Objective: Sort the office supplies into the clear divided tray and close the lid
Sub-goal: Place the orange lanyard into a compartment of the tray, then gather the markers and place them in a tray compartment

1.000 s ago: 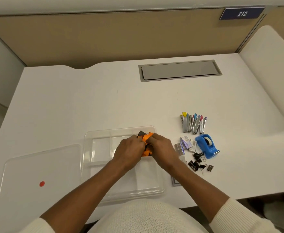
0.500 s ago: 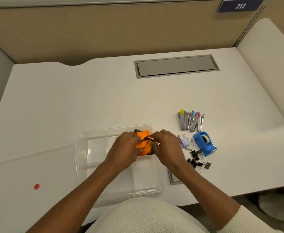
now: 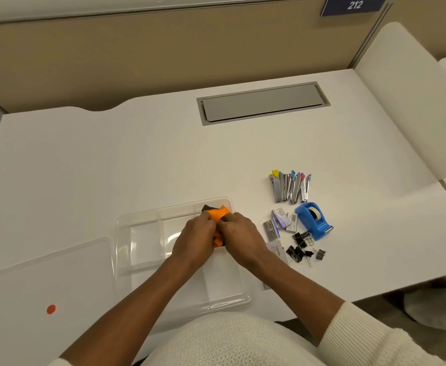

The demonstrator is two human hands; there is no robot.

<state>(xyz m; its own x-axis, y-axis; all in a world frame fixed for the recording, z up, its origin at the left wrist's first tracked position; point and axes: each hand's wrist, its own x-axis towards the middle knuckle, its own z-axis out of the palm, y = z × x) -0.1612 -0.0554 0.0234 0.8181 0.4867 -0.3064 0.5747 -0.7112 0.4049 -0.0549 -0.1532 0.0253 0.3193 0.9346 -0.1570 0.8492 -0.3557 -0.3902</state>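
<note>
The clear divided tray (image 3: 147,220) lies on the white desk in front of me. My left hand (image 3: 194,240) and my right hand (image 3: 240,237) are pressed together over its far right compartment, both gripping a bunch of orange and black pieces (image 3: 216,213). The clear lid (image 3: 39,286) with a red dot rests flat to the left of the tray. Right of the tray lie several small staplers (image 3: 290,187), a blue tape dispenser (image 3: 313,217), staple boxes (image 3: 281,223) and black binder clips (image 3: 302,247).
A grey cable hatch (image 3: 262,103) is set into the desk at the back. A white card (image 3: 277,250) lies by my right wrist. A white side panel (image 3: 406,101) rises on the right, and the desk's front edge runs close to my body.
My hands, briefly spread on the orange pieces, have come together again over the same compartment. The camera view shifted a little.
</note>
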